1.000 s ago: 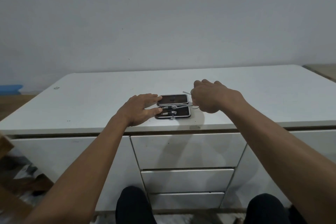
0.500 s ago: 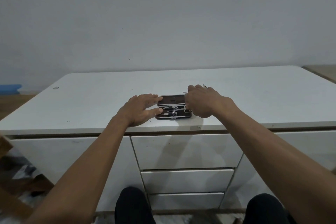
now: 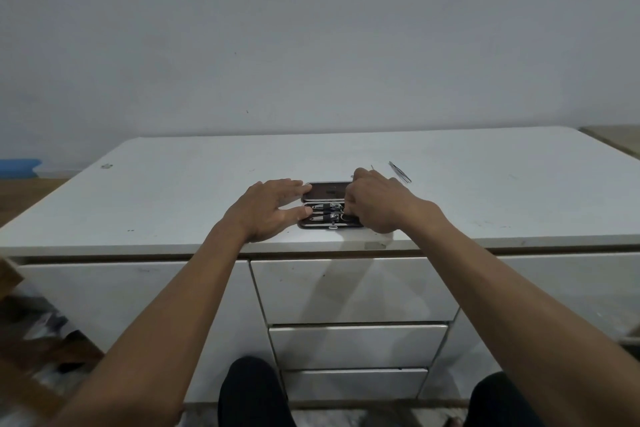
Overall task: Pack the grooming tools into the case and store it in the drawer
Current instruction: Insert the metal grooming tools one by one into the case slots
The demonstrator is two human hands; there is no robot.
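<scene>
I see the case lying open on the counter, near its front edge, with the lid half away from me and the tray half toward me. Two shiny grooming tools sit strapped in the tray half, one behind the other, just beside my thumb.

My left hand lies flat with its fingers spread and released; the fingertips touch the left edge of the lid and the thumb touches the left edge of the tray. My right hand covers the right end of the case, its fingers curled down onto the tray. They look bunched as if pinching something small, but I cannot tell whether they grip anything, since the hand hides its own fingertips.

Past my right knuckles a pair of tweezers lies loose on the counter, apart from the hand and outside the case. A thin, pin-like tool shows just behind the same knuckles; I cannot tell whether it touches them.

Below the hands, three drawers are stacked in the counter's front, all closed. My knees show at the bottom of the view.
</scene>
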